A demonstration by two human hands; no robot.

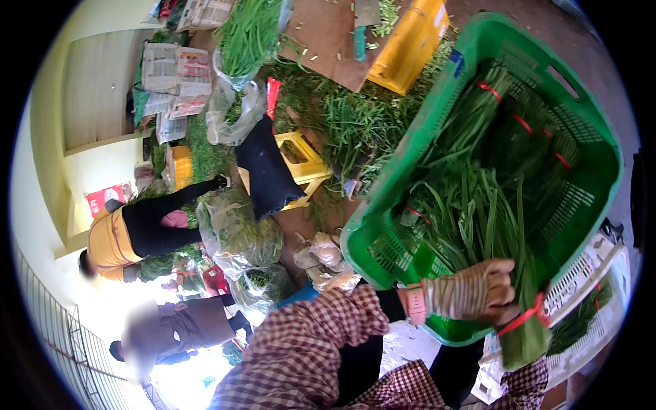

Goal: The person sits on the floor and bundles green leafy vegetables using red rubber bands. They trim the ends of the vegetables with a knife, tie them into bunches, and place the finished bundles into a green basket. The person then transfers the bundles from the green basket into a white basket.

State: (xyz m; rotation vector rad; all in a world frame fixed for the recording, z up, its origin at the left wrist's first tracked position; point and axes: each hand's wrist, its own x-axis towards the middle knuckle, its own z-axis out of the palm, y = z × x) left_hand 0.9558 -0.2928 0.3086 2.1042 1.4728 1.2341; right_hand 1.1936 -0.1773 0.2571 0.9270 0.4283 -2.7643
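My left hand (474,293), in a striped glove with bare fingers and a pink watch at the wrist, is shut on a bundle of long green leafy stalks (525,333). A red tie (524,316) goes around the bundle near its cut end. Its leaves fan out over the near part of a large green plastic crate (353,241). Inside lie several other tied bundles (482,110) with red bands. Only the checked sleeve (528,382) of my right arm shows at the lower right; the right hand is hidden, perhaps behind the bundle.
A white crate (615,261) with greens stands at the right. Left of the green crate are loose greens (353,118), a yellow stool (307,174) and bagged greens (241,225). A cleaver (361,41) lies on a board (323,46). Two people (115,241) stand farther off.
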